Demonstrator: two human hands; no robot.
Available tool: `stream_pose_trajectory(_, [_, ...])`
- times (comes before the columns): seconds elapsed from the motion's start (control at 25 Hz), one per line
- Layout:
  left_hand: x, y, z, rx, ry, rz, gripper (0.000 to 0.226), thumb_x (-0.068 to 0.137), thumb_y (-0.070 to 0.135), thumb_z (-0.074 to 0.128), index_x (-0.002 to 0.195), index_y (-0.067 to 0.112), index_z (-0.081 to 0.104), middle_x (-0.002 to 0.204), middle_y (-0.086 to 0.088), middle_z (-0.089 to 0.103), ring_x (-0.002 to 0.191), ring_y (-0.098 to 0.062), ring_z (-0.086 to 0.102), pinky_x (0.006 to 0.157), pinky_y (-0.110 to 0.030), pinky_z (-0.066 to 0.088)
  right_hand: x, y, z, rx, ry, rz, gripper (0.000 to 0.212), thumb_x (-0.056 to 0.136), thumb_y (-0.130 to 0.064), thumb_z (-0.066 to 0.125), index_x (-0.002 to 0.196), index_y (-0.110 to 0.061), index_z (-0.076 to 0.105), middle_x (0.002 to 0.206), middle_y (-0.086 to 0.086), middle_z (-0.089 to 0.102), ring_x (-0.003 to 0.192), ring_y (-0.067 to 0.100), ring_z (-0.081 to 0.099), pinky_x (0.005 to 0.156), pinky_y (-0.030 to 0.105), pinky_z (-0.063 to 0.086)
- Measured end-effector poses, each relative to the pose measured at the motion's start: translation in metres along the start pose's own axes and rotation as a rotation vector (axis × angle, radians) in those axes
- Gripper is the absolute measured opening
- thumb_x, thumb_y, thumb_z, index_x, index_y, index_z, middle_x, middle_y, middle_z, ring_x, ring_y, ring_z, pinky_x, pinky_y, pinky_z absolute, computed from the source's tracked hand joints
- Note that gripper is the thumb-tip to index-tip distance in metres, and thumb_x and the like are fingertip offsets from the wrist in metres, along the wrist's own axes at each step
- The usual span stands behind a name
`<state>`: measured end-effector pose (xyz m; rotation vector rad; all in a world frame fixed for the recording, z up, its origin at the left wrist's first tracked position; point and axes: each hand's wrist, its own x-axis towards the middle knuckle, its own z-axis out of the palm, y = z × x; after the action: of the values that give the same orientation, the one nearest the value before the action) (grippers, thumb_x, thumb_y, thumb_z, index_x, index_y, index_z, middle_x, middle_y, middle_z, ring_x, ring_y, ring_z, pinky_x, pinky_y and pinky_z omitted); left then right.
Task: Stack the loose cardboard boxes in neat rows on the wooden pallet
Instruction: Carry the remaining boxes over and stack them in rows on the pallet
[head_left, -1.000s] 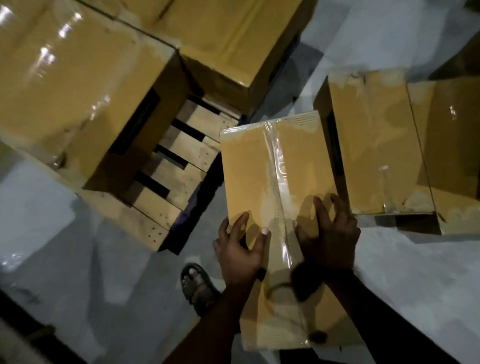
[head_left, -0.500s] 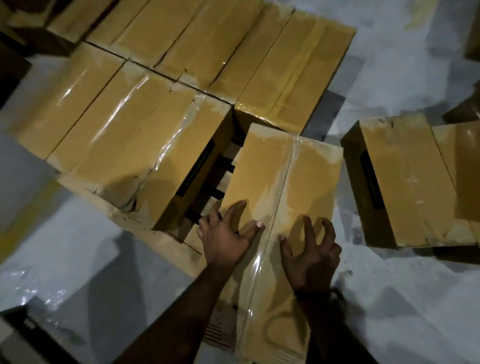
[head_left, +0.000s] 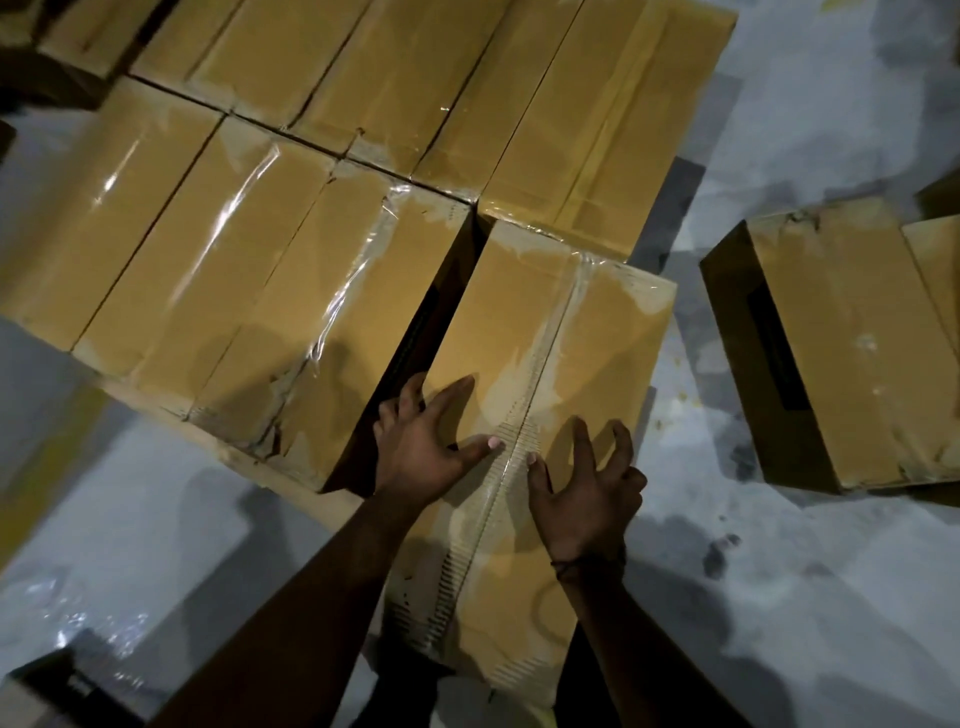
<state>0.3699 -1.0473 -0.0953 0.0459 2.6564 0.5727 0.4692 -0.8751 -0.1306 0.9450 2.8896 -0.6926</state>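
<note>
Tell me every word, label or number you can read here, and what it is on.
No text is readable.
Dark strip on the side of the loose box: too dim and blurred to read.
Tape on the nearest box: only fine ribbed lines, no words.

Warehouse: taped cartons (head_left: 322, 218), concrete floor (head_left: 779, 597)

The floor (head_left: 779, 597) is pale grey concrete, mottled and dimly lit, with dark stains (head_left: 719, 553) towards its right side. A dull yellow stripe (head_left: 47, 452) runs along the left edge. Crumpled clear plastic film (head_left: 88, 623) glints at the lower left corner, just above a dark object (head_left: 62, 680) too dim to make out.
</note>
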Motion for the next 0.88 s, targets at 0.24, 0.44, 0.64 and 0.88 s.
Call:
stream_pose_trajectory(0.24, [0.025, -0.042, -0.011, -0.066, -0.004, 0.141, 0.079, 0.073, 0.084, 0.057, 0.146, 0.062, 0.034, 0.166, 0.008, 0.013, 0.143, -0.029, 0.018, 0.115, -0.056, 0.027, -0.01, -0.029, 0.031, -0.038, 0.093, -0.004, 0.07, 0.086, -0.06, 0.065, 0.143, -0.021, 0.056, 0.158, 0.016, 0.032, 0.11, 0.045, 0.046, 0.083, 0.054, 0.049])
stream_pose_trajectory(0.44, [0.101, -0.101, -0.019, 0.079, -0.081, 0.345, 0.076, 0.089, 0.043, 0.056, 0.155, 0.054, 0.021, 0.168, -0.001, 0.006, 0.138, -0.039, 0.026, 0.112, -0.053, 0.029, 0.025, -0.056, 0.078, -0.114, 0.037, -0.049, 0.068, 0.086, -0.05, 0.064, 0.146, -0.02, 0.051, 0.158, 0.018, 0.031, 0.112, 0.046, 0.046, 0.085, 0.053, 0.051])
stream_pose_trajectory(0.64, [0.148, -0.147, -0.019, 0.572, -0.307, 0.549, 0.089, 0.093, 0.061, 0.05, 0.156, 0.05, -0.011, 0.163, -0.004, -0.034, 0.14, -0.05, 0.013, 0.114, -0.06, 0.026, 0.055, -0.075, 0.122, -0.134, -0.373, 0.13, 0.085, 0.095, -0.044, 0.056, 0.16, -0.039, 0.002, 0.164, 0.0, -0.029, 0.145, 0.052, 0.011, 0.107, 0.061, 0.041])
stream_pose_trajectory(0.88, [0.128, -0.157, -0.01, 0.589, -0.321, 0.563, 0.106, 0.089, 0.069, 0.052, 0.159, 0.032, -0.018, 0.163, -0.013, -0.033, 0.149, -0.053, 0.0, 0.122, -0.058, 0.017, -0.001, -0.066, 0.102, -0.117, -0.417, 0.068, 0.095, 0.092, -0.042, 0.067, 0.162, -0.027, 0.005, 0.166, 0.012, -0.023, 0.147, 0.045, 0.019, 0.113, 0.052, 0.037])
